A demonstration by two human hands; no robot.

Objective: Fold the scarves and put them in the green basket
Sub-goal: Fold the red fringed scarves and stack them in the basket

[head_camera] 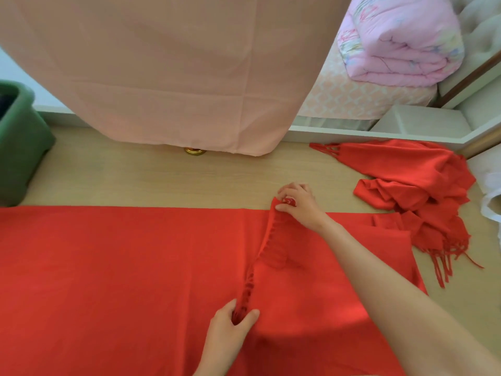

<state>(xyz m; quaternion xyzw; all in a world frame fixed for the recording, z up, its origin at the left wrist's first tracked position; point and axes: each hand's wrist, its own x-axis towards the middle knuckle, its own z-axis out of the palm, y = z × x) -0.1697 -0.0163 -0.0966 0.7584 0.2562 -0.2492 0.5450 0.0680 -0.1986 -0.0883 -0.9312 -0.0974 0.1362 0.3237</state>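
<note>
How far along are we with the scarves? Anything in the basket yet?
Early. Done: nothing I can confirm; the green basket shows only something dark inside. In hand: left hand and right hand grip the fringed end of the spread red scarf, mid-fold. Left: the crumpled red scarves on the right lie unfolded.

My bare left hand comes up from the bottom edge, palm turned inward. Its fingers and thumb are curled round the near end of the fringed hem of the wide red cloth scarf. My right forearm reaches in from the lower right — long, nearly straight — and my right hand, knuckles up and well ahead of the left, pinches the hem's far corner between thumb and curled fingers.
</note>
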